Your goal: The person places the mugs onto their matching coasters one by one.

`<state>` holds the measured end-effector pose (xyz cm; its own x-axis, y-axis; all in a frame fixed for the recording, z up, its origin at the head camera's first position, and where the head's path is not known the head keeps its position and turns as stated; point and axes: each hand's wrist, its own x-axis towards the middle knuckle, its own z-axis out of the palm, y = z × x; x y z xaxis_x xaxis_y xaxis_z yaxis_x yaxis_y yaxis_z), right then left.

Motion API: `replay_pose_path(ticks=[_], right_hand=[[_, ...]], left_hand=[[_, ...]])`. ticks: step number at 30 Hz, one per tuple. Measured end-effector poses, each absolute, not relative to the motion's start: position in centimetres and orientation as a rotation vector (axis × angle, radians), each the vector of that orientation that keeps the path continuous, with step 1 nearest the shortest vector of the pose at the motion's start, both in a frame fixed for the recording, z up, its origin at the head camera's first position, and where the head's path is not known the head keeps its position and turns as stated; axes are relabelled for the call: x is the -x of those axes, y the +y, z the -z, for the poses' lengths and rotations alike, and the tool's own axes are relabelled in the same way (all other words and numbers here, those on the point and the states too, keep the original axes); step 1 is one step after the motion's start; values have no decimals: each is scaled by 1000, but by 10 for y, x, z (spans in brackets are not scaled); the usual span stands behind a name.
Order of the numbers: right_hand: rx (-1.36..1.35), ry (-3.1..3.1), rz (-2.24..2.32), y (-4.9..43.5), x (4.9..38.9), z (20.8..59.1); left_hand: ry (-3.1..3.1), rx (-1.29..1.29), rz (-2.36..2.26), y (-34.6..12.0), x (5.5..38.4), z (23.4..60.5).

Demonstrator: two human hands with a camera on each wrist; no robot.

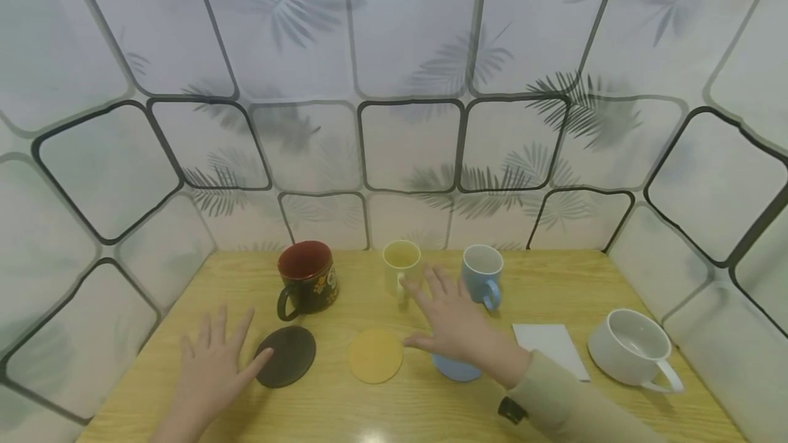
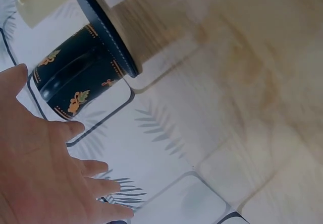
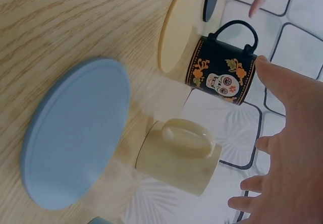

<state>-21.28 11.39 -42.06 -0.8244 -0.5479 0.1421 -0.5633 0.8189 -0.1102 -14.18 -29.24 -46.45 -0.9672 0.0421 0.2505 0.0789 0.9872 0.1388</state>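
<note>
My left hand [image 1: 212, 369] is held over the left of the table with its fingers spread and nothing in them. Nearest to it lies a round black coaster [image 1: 284, 357], with a black mug [image 2: 75, 72] behind, painted with flowers and a skull. My right hand [image 1: 452, 323], fingers also spread and holding nothing, hovers above a round blue coaster [image 3: 75, 133] and partly hides it. Close to its fingertips in the head view are a pale yellow mug [image 1: 397, 266] and a light blue mug [image 1: 480, 277]. Between the hands lies a round yellow coaster [image 1: 375, 356].
A square white coaster [image 1: 554, 347] lies right of the right hand, beside a wide white mug [image 1: 628, 347] with its handle toward the front right. Patterned panels [image 1: 412, 142] enclose the wooden table [image 1: 345, 412] at the back and sides.
</note>
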Motion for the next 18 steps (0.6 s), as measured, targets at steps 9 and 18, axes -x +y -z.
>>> replay_pose_path(ticks=[9, 18], right_hand=[[-897, -2888, -213, 99, 214, 423], [-955, -2878, -182, 83, 215, 425]], left_hand=[[-2921, 136, 180, -299, 138, 473], [-2921, 168, 136, -302, 137, 478]])
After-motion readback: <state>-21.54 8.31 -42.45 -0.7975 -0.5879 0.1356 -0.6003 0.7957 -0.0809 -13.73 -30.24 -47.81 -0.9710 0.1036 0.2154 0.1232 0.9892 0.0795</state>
